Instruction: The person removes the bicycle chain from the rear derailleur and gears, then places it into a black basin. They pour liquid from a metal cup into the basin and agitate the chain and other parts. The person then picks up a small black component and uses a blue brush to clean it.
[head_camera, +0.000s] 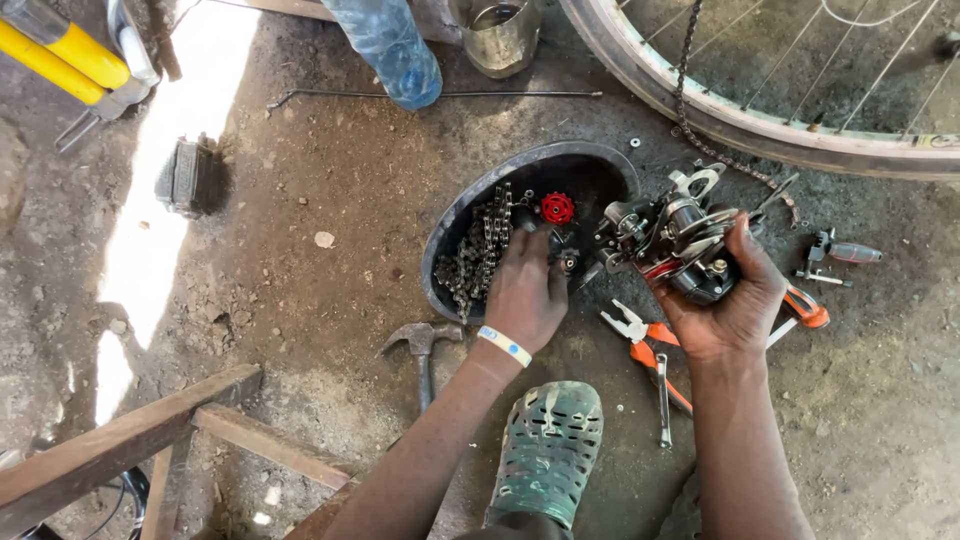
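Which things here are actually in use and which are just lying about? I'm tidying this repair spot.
In use:
- left hand reaching into the black bowl beside the chain and red pulley wheel
- right hand gripping a derailleur

Lying about:
- hammer
- orange pliers
- plastic bottle
- metal can
- bicycle wheel

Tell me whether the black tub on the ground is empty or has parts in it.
Not empty. The black tub holds a bicycle chain and a red toothed wheel; the left hand reaches inside.
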